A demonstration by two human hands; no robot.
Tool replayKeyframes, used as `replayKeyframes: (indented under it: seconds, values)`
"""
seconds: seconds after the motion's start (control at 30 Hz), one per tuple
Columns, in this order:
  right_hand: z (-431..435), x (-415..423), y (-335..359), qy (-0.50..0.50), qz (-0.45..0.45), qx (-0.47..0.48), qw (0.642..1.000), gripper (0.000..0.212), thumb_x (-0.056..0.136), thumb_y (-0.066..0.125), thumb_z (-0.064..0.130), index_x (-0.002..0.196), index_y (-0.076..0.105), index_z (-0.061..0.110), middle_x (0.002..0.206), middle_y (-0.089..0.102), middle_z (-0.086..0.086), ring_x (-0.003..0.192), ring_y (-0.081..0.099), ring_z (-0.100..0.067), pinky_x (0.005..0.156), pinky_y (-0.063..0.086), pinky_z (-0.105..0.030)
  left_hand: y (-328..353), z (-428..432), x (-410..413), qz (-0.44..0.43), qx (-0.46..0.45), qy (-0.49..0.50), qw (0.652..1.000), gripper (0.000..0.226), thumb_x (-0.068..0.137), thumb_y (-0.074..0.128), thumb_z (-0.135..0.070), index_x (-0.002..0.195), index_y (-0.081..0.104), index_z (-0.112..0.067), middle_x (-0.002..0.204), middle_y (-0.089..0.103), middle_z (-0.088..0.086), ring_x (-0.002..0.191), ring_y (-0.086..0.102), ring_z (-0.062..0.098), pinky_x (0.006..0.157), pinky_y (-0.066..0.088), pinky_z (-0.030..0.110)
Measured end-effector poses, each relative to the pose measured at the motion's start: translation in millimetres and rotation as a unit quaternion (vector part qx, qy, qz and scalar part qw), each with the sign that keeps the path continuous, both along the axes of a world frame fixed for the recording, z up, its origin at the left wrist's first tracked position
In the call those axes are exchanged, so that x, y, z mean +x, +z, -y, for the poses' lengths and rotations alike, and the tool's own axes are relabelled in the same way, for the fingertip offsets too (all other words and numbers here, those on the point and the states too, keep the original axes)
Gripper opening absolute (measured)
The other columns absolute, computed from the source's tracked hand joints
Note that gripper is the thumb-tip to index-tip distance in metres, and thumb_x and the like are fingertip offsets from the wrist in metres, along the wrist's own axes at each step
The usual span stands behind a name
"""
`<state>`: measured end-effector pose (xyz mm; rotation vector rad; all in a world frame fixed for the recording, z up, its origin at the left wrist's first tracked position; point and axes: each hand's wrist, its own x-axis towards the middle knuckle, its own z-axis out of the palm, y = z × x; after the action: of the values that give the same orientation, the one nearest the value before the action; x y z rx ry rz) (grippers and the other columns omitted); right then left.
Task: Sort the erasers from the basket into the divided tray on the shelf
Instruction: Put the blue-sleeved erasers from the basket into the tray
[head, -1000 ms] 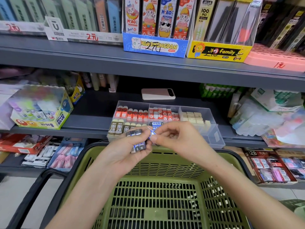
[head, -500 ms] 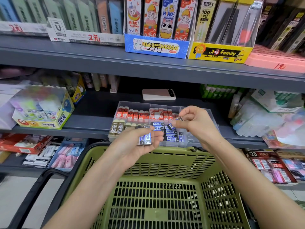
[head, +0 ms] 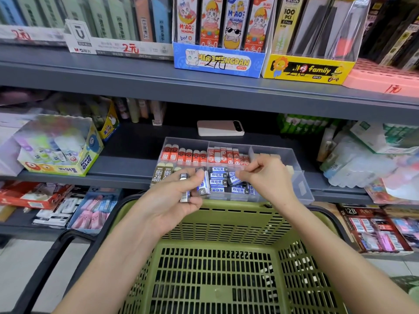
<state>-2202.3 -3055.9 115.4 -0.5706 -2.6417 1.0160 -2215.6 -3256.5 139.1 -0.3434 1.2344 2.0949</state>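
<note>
The blue-sleeved eraser (head: pixel 233 179) hangs tilted, long axis slanting, just over the matching stack in the front middle compartment of the divided tray (head: pixel 301 189) on the shelf (head: pixel 127 164), pinched in the grip of the right hand (head: pixel 269 182). Just left, the left hand (head: pixel 172 200) curls its grip round more erasers (head: pixel 203 184), upright, above the basket (head: pixel 226 214) rim.

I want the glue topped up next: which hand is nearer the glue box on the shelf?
Left. The left hand, holding erasers, is right of the glue box, before the tray's left end; the right hand is farther right, over the tray.
</note>
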Motion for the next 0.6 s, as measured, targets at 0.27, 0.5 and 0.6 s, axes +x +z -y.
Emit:
replayKeyframes:
  seconds: [0.27, 0.5, 0.6]
  values:
    - [-8.9, 1.5, -11.1, 0.051, 0.017, 0.218, 0.974, 0.024, 0.073, 0.074, 0.043, 0.061, 0.068, 0.023, 0.095, 0.062, 0.002, 0.101, 0.046, -0.018, 0.072, 0.031, -0.026, 0.2, -3.6, -1.5, -0.035, 0.013, -0.012, 0.999, 0.028, 0.065, 0.070, -0.011, 0.088, 0.056, -0.004, 0.062, 0.056, 0.006, 0.049, 0.046, 0.011, 0.038, 0.029, 0.015]
    - [-18.5, -1.7, -8.5, 0.189, -0.044, 0.353, 0.915, 0.017, 0.070, 0.076, 0.033, 0.064, 0.070, 0.018, 0.082, 0.055, -0.003, 0.081, 0.048, -0.026, 0.068, 0.038, -0.033, 0.5, -9.7, -1.8, -0.093, -0.043, -0.043, 0.994, 0.032, 0.064, 0.069, -0.016, 0.090, 0.057, -0.003, 0.062, 0.059, 0.005, 0.051, 0.047, 0.009, 0.038, 0.030, 0.014]
    - [-13.9, -4.0, -5.2, 0.183, -0.023, 0.290, 0.939, 0.011, 0.079, 0.070, 0.033, 0.082, 0.071, 0.022, 0.093, 0.052, 0.004, 0.091, 0.042, -0.018, 0.078, 0.030, -0.027, 2.6, -11.9, -1.1, -0.108, -0.065, -0.052, 0.991, 0.033, 0.063, 0.069, -0.017, 0.091, 0.058, -0.003, 0.062, 0.062, 0.005, 0.052, 0.046, 0.009, 0.038, 0.030, 0.014]
